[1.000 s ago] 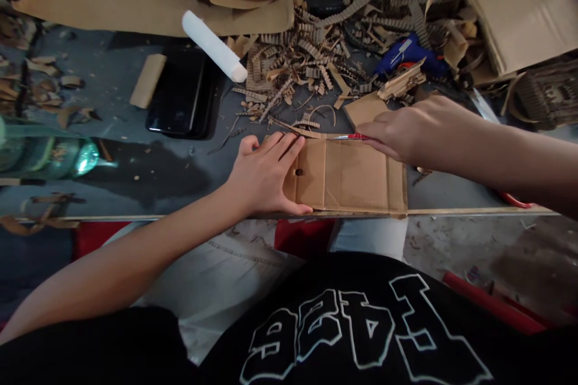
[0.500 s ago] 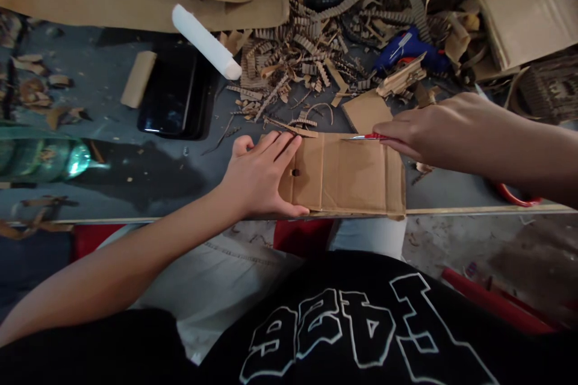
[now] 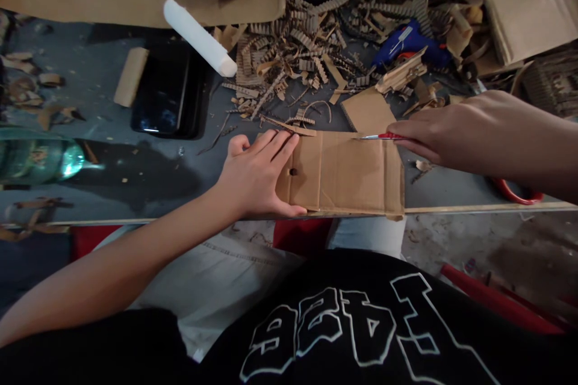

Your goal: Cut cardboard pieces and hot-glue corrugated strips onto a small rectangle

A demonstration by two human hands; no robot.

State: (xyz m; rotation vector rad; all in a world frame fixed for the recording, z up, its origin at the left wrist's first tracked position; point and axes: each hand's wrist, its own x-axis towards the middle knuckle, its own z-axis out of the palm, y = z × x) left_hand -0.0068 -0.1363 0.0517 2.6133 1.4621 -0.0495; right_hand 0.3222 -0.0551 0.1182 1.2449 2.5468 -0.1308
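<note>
A piece of brown cardboard with creases and a small dark hole lies along the table's front edge. My left hand rests on its left end, fingers spread toward the far edge and thumb at the near edge. In my closed right hand is a red-handled craft knife, its thin blade pointing left at the cardboard's far edge. A narrow cardboard strip lies along that edge by my left fingertips. Most of the knife's handle is hidden by my fingers.
Curled cardboard scraps cover the back middle, near a blue glue gun. A white stick touches a dark phone-like slab. Farther left lies a green bottle. A red scissor-like handle shows under my right forearm.
My right hand has drawn the knife a little to the right along the cardboard's far edge. My left hand stays on the cardboard. The view has shifted slightly.
</note>
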